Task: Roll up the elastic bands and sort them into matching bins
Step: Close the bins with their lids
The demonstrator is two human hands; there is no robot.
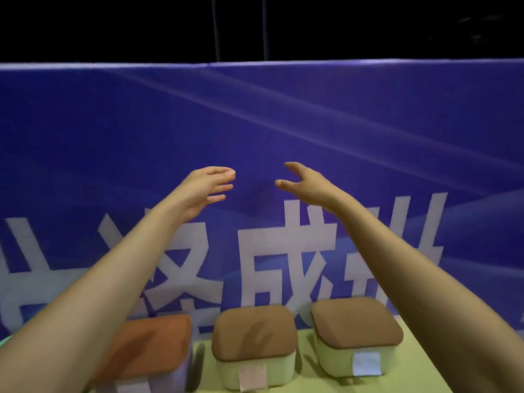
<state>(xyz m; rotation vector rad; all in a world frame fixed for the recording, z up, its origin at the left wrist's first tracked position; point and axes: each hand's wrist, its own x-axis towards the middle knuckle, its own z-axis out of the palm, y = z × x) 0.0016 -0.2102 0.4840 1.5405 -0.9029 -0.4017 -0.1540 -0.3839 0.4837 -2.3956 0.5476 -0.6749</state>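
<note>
A blue banner (283,109) with white characters is seen behind a yellow-green desk (306,375), on which three lidded bins are counted: a left bin (153,341) partly hidden by a forearm, a middle bin (255,333) and a right bin (357,321), all closed. Two hands are raised before the banner, well above the bins: the left hand (207,188) and the right hand (303,182) are both released, fingers loosely spread, nothing grasped. No elastic bands are shown, so their place cannot be told. The task is judged barely begun: the hands should be lowered, the lids lifted, and each band rolled tightly and evenly. Three small labels (366,363) are counted, one per bin.
</note>
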